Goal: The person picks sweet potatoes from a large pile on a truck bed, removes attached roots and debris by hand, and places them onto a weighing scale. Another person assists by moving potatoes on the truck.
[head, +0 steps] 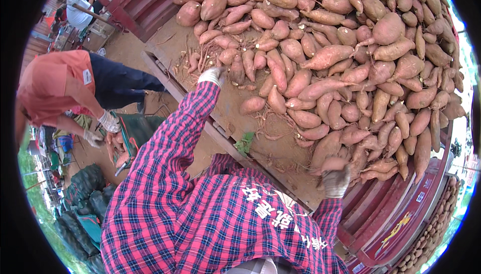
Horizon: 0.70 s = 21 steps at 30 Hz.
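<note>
A large heap of reddish-brown sweet potatoes (327, 57) lies on the dusty bed (231, 103) of a red truck. My left hand (212, 76), in a pale work glove, reaches over the bed at the heap's near left edge, beside some smaller sweet potatoes; its fingertips are partly hidden, so its grip is unclear. On the right, my right hand (336, 180), gloved too and slightly blurred, holds a sweet potato (334, 164) at the heap's lower edge. Thin roots (272, 121) and a green leafy sprig (245, 143) lie between my hands.
A hinged metal edge (216, 125) borders the bed, with red ribbed side walls (375, 202) at its ends. To the left, a person in an orange shirt (60, 84) bends over a green mesh sack (144, 129) of sweet potatoes. Filled dark sacks (84, 183) stand behind.
</note>
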Tool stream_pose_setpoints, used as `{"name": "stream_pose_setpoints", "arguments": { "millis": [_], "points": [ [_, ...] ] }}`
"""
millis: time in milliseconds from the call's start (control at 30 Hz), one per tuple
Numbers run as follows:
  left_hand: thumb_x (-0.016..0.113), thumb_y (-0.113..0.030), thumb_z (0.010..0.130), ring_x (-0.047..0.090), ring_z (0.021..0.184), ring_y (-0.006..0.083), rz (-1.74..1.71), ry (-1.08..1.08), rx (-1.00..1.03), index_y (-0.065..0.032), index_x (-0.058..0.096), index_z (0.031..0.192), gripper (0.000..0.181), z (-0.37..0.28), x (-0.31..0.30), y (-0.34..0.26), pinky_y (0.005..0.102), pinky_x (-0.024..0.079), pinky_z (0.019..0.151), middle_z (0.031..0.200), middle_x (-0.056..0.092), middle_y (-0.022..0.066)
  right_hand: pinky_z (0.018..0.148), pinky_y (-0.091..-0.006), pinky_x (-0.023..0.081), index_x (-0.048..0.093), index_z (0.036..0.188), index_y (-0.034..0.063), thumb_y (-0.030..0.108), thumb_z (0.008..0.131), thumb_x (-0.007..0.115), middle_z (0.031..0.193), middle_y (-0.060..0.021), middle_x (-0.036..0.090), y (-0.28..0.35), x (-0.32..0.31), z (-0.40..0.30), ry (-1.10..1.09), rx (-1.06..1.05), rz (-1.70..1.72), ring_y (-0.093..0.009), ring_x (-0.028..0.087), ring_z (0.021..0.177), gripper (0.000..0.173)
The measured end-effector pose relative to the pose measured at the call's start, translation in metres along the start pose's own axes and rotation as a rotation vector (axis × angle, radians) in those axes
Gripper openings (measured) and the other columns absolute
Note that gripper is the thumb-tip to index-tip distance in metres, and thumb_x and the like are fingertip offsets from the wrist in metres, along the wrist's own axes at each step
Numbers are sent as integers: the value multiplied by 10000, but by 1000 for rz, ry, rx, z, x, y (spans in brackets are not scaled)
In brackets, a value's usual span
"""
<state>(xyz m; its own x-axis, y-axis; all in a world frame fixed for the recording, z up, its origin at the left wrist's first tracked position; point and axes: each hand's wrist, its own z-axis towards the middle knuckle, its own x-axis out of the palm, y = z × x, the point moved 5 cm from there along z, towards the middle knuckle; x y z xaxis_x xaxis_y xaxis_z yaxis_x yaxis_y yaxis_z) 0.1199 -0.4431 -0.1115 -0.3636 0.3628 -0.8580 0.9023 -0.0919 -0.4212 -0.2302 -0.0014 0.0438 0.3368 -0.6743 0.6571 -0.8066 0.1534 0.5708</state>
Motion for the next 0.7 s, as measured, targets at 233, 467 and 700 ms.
{"name": "stream_pose_setpoints", "arguments": {
  "millis": [233,467,700],
  "points": [
    [645,-129,746,587,1025,369,222,-506,287,-123,577,1205,464,48,-61,-33,408,485,900,1133,608,183,749,-403,507,578,966,68,282,792,712,890,-70,614,-95,-46,-30,-401,140,256,-237,585,802,307],
    [671,-278,770,554,1100,351,298,-318,164,-147,595,1203,458,149,-84,-16,414,445,954,1196,589,162,770,-387,508,581,932,21,188,787,648,892,-111,610,-118,-39,-38,-489,192,251,-238,587,823,231],
    [711,-413,755,578,1066,336,356,-104,28,-85,590,1211,575,183,-88,-41,398,458,924,1174,606,174,827,-389,497,577,1063,13,222,812,656,961,-111,610,-131,-49,-41,-430,235,85,-238,585,885,336]
  ]
}}
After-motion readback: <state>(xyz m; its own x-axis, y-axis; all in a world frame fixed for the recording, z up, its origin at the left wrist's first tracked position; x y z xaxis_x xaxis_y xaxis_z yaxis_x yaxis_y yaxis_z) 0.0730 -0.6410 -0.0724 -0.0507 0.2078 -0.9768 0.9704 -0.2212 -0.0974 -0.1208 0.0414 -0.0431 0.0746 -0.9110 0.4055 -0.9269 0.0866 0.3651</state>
